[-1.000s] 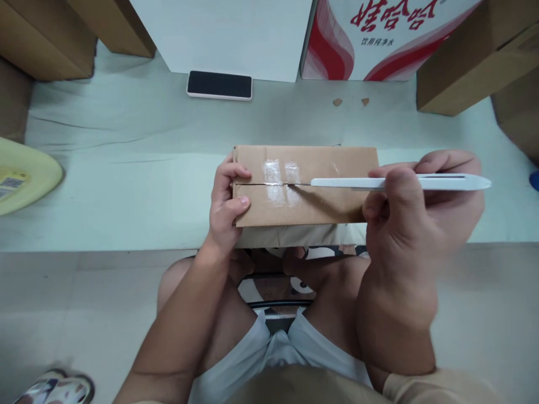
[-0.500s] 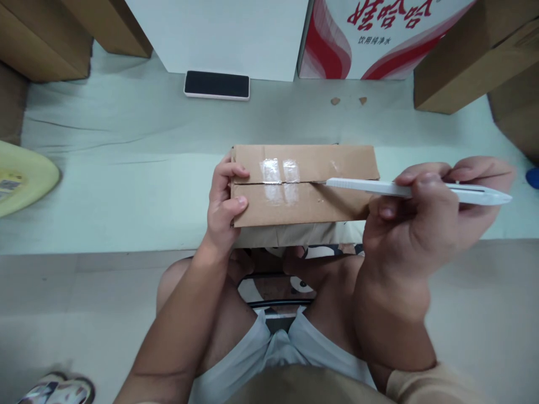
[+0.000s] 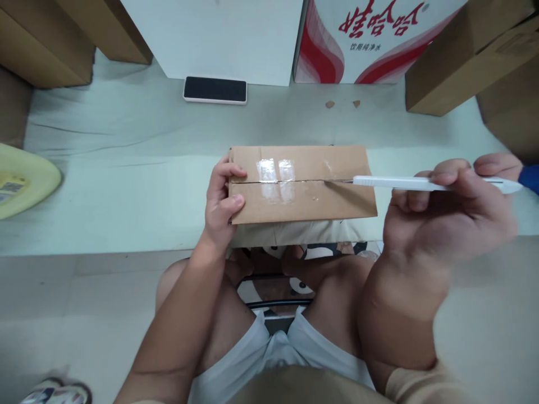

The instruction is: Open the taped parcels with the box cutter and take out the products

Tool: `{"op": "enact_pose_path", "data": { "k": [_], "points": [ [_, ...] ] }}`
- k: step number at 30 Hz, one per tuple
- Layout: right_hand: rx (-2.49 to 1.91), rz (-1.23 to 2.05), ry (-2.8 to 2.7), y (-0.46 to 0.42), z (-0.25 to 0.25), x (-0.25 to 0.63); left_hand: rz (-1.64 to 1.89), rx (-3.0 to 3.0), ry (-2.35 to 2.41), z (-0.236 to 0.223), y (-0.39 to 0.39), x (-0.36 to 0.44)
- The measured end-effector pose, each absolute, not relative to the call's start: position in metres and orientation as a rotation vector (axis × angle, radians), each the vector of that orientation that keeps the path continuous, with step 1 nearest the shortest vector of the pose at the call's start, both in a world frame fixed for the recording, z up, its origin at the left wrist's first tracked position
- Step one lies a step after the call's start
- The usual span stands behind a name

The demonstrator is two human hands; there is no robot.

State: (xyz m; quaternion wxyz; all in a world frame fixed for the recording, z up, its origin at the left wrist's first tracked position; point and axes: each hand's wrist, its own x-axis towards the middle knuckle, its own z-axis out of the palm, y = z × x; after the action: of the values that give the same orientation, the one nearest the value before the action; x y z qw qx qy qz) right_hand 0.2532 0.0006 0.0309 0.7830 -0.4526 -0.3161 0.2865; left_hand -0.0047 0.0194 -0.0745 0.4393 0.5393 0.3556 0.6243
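Note:
A small brown cardboard box (image 3: 307, 205) lies at the near edge of the table, its seam running left to right. Two strips of clear tape (image 3: 277, 171) cross that seam on the left half. My left hand (image 3: 223, 193) grips the box's left end, thumb and fingertips on its top face. In my right hand (image 3: 455, 207) is a white utility knife (image 3: 391, 182), held nearly level. Its thin blade lies over the seam, right of the tape; whether the tip is in the gap I cannot tell.
A phone-like dark slab (image 3: 215, 90) rests before a white box (image 3: 227, 45). Beyond are a red-and-white carton (image 3: 328, 50), brown cartons (image 3: 455, 73) and two small brown scraps (image 3: 330, 104). At the left sits a yellow container (image 3: 25, 179).
My right hand and the utility knife have moved right along the seam, away from the tape. My left hand still holds the box's left end.

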Motion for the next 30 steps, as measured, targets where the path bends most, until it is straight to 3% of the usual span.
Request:
{"op": "enact_pose_path", "data": {
  "k": [9,18,24,27,30],
  "points": [
    [-0.972,0.666,-0.514,0.01,0.018,0.261,1.605,1.262,0.863,-0.074,0.021,0.0],
    [-0.967,0.508,-0.477,0.016,0.013,0.258,1.577,1.276,0.895,-0.075,0.023,-0.002],
    [-0.839,0.662,-0.289,0.017,0.012,0.274,1.603,1.256,0.869,-0.076,0.023,-0.002],
    [-0.899,0.438,-0.328,0.024,-0.005,0.285,1.62,1.219,0.848,-0.076,0.024,-0.001],
    [-1.195,0.198,-0.757,0.034,-0.039,0.291,1.626,1.206,0.85,-0.077,0.025,-0.001]
  ]
}}
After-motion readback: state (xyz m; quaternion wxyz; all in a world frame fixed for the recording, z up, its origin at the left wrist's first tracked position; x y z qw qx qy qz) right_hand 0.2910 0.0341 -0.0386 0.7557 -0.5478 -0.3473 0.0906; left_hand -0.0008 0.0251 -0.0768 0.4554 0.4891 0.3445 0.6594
